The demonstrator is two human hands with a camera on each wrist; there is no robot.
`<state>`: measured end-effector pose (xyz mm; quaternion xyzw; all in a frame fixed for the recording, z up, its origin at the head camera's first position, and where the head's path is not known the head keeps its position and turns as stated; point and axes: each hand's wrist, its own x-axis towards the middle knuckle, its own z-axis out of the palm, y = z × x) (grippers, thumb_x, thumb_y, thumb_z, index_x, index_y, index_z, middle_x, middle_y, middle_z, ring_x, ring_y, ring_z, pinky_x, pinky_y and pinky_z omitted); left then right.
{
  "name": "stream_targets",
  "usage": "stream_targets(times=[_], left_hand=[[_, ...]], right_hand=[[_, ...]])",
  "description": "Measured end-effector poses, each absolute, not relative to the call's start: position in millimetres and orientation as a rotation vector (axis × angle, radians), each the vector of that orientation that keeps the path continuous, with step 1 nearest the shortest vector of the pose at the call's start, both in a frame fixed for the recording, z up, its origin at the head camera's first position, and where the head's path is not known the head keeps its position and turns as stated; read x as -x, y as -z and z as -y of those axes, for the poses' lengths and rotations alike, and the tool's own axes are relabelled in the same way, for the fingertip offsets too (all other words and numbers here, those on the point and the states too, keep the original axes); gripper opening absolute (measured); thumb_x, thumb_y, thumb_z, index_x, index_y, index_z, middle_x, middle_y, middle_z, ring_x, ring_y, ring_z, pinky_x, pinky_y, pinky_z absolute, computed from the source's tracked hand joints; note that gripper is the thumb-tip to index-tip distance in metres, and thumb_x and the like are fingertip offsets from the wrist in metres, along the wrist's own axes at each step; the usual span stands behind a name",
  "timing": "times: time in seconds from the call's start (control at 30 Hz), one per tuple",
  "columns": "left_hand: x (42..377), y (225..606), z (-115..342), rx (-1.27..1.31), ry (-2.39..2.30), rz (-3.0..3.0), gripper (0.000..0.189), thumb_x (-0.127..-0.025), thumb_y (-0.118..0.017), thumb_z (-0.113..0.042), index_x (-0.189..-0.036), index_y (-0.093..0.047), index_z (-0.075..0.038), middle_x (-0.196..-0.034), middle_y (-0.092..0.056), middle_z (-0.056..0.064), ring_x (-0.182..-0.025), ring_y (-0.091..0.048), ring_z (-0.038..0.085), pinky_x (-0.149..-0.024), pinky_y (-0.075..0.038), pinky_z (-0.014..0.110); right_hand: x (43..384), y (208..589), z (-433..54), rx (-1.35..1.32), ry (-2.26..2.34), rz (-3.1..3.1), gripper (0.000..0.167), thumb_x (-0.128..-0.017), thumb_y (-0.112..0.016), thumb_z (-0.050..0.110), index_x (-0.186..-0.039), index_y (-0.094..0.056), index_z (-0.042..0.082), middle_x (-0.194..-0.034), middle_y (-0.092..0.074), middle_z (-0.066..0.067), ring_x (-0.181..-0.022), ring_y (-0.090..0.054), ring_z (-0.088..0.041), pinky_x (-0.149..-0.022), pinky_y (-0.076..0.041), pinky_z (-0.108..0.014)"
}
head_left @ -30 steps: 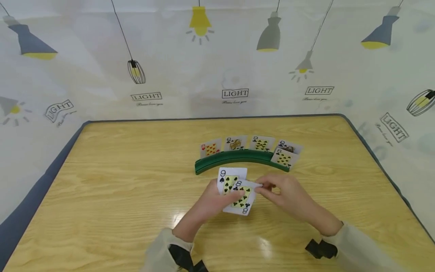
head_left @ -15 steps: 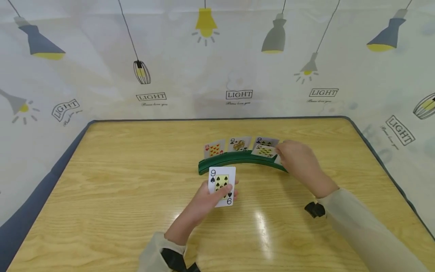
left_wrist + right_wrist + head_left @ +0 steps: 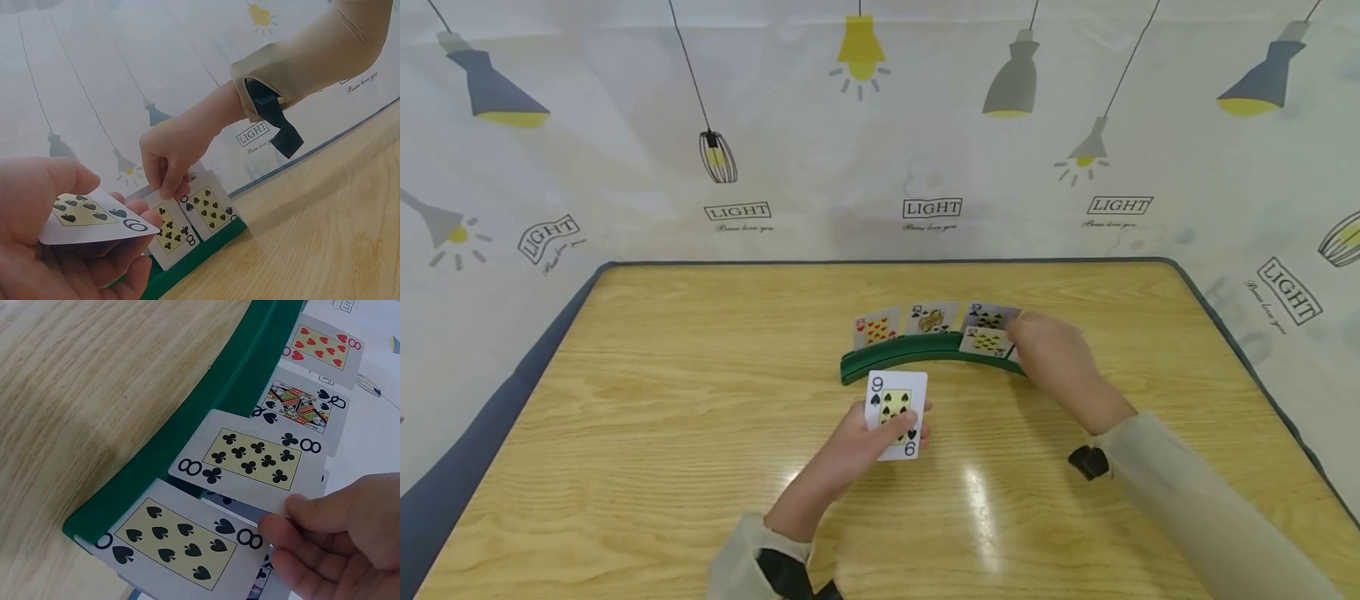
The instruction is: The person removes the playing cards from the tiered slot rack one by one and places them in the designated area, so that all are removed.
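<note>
My left hand (image 3: 850, 442) holds a nine of spades (image 3: 897, 382) face up, thumb across its front, below the card rack. At the curved green card rack (image 3: 891, 354), my right hand (image 3: 1058, 362) pinches an eight of clubs (image 3: 250, 456) by its upper corner. The lower edge of that card lies at the rack's groove. Beside it an eight of spades (image 3: 181, 537) stands in the rack's end. A black-suited card (image 3: 979, 314) shows partly behind the eight of clubs. In the head view, my right hand covers most of the rack's right end.
Farther left in the rack stand an eight of hearts (image 3: 876, 327) and a queen of spades (image 3: 933, 317). The rack rests on a wooden table (image 3: 662, 400). Behind the table rises a white backdrop (image 3: 820, 150) printed with lamps.
My right hand has drawn the eight of clubs away from my left hand and carried it to the rack, where it has lowered slightly. My left hand keeps the nine of spades.
</note>
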<state>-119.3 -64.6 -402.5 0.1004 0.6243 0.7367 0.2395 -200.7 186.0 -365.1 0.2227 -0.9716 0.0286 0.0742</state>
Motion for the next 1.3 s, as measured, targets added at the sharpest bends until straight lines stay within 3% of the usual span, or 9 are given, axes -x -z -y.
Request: stream_targets(times=[0.37, 0.5, 0.67, 0.9, 0.97, 1.13, 1.23, 1.3], left_hand=[[117.9, 400.7, 66.4, -0.266, -2.023, -1.695, 0.037, -0.095, -0.05, -0.019, -0.126, -0.048, 0.001, -0.102, -0.059, 0.023, -0.093, -0.061, 0.029, -0.079, -0.049, 0.035], [117.1, 400.7, 66.8, -0.272, -2.018, -1.687, 0.039, -0.098, -0.045, -0.022, -0.127, -0.047, 0.004, -0.102, -0.06, 0.022, -0.093, -0.061, 0.028, -0.079, -0.049, 0.035], [115.7, 399.8, 67.6, -0.237, -1.99, -1.687, 0.043, -0.101, -0.03, -0.024, -0.125, -0.047, 0.006, -0.1, -0.063, 0.02, -0.092, -0.063, 0.032, -0.074, -0.051, 0.035], [115.2, 403.9, 68.3, -0.209, -1.987, -1.849, 0.031, -0.093, -0.055, -0.018, -0.117, -0.055, 0.002, -0.098, -0.065, 0.016, -0.082, -0.065, 0.023, -0.069, -0.052, 0.035], [115.5, 404.2, 68.0, -0.213, -2.011, -1.865, 0.033, -0.092, -0.057, -0.02, -0.118, -0.054, 0.0, -0.1, -0.065, 0.016, -0.083, -0.065, 0.022, -0.07, -0.051, 0.034], [115.9, 402.8, 72.1, -0.06, -2.128, -1.842, 0.043, -0.097, -0.045, -0.033, -0.121, -0.05, 0.001, -0.102, -0.065, 0.019, -0.087, -0.065, 0.025, -0.073, -0.05, 0.03], [116.4, 400.2, 75.5, 0.072, -2.216, -1.779, 0.049, -0.099, -0.034, -0.037, -0.122, -0.046, 0.004, -0.101, -0.063, 0.024, -0.086, -0.065, 0.029, -0.072, -0.051, 0.031], [116.8, 398.8, 76.6, 0.141, -2.212, -1.81, 0.05, -0.098, -0.033, -0.037, -0.121, -0.046, 0.005, -0.095, -0.064, 0.02, -0.08, -0.066, 0.025, -0.069, -0.051, 0.029]], right_hand=[[202.5, 371.7, -182.0, -0.697, -0.002, 2.919, 0.011, -0.085, -0.065, 0.01, -0.083, -0.068, -0.001, -0.069, -0.063, -0.011, -0.061, -0.059, -0.021, -0.061, -0.051, -0.035], [202.4, 372.9, -181.1, -0.697, -0.061, 2.914, 0.009, -0.085, -0.064, 0.007, -0.089, -0.065, -0.001, -0.064, -0.06, -0.007, -0.052, -0.051, -0.015, -0.051, -0.046, -0.029], [190.8, 363.3, -177.2, -0.674, -0.185, 2.895, 0.023, -0.088, -0.059, 0.01, -0.108, -0.061, -0.002, -0.053, -0.049, 0.0, -0.044, -0.039, -0.01, -0.041, -0.032, -0.025], [152.5, 352.7, -140.6, -1.066, -0.61, 2.786, 0.028, -0.085, -0.066, 0.024, -0.105, -0.066, 0.004, -0.079, -0.062, 0.0, -0.061, -0.053, -0.006, -0.052, -0.042, -0.02], [151.4, 353.5, -135.2, -1.108, -0.711, 2.81, 0.025, -0.085, -0.066, 0.022, -0.102, -0.067, 0.005, -0.079, -0.062, 0.002, -0.063, -0.053, -0.004, -0.053, -0.043, -0.019], [179.8, 350.7, -142.8, -0.884, -0.802, 2.779, 0.011, -0.084, -0.067, 0.013, -0.091, -0.071, 0.006, -0.075, -0.064, 0.001, -0.061, -0.054, -0.007, -0.054, -0.044, -0.025], [199.8, 349.9, -147.5, -0.815, -0.611, 2.738, 0.01, -0.084, -0.066, 0.013, -0.091, -0.071, 0.007, -0.081, -0.066, -0.004, -0.064, -0.058, -0.013, -0.056, -0.046, -0.031], [208.6, 351.3, -146.8, -0.845, -0.455, 2.734, 0.011, -0.085, -0.065, 0.014, -0.091, -0.071, 0.007, -0.083, -0.067, -0.005, -0.067, -0.06, -0.016, -0.058, -0.048, -0.033]])
